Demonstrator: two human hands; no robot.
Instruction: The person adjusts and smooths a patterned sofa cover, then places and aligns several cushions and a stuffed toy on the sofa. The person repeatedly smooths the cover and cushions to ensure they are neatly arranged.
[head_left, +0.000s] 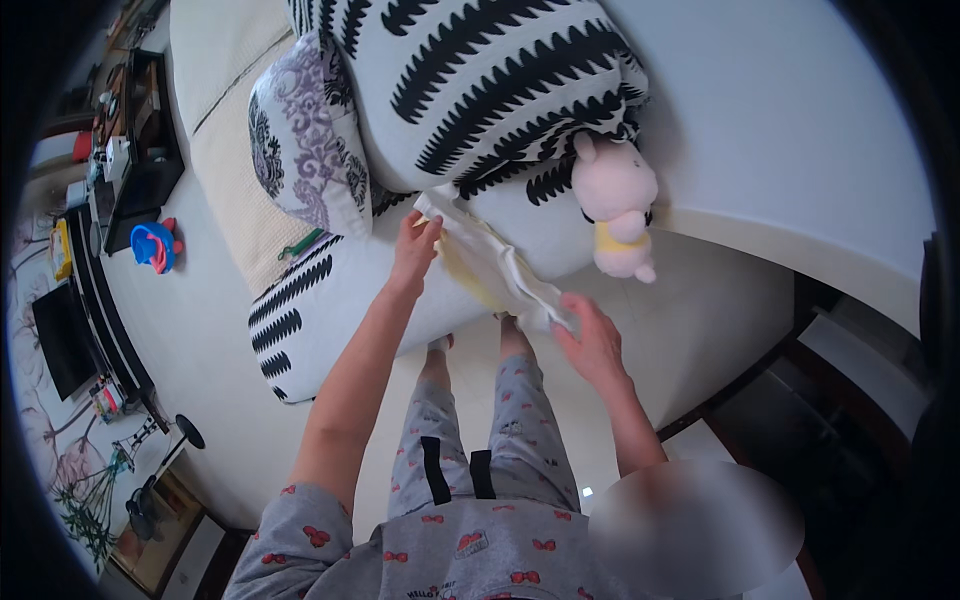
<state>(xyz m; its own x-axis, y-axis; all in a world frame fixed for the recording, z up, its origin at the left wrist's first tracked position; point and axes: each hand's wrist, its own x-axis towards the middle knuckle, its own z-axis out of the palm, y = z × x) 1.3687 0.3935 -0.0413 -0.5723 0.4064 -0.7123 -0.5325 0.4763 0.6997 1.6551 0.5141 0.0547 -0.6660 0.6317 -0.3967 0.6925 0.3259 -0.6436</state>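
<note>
A white and pale yellow cloth garment (499, 262) stretches between my two hands over the front of a sofa with a black-and-white patterned cover (390, 300). My left hand (416, 251) pinches its upper left end, near the sofa seat. At the lower right end, the fingers and thumb of my right hand (594, 341) close on the white fabric. The cloth hangs in loose folds, so its exact kind is hard to tell. Past its right side, a pink plush toy (619, 199) with a yellow middle lies at the sofa's end.
A purple-and-white patterned cushion (307, 142) leans on the sofa beside a cream quilted cover (225, 187). A green object (304, 244) lies near the cushion. On the floor at left stands a blue and red plastic toy (155, 246). A white wall (765, 112) borders the right.
</note>
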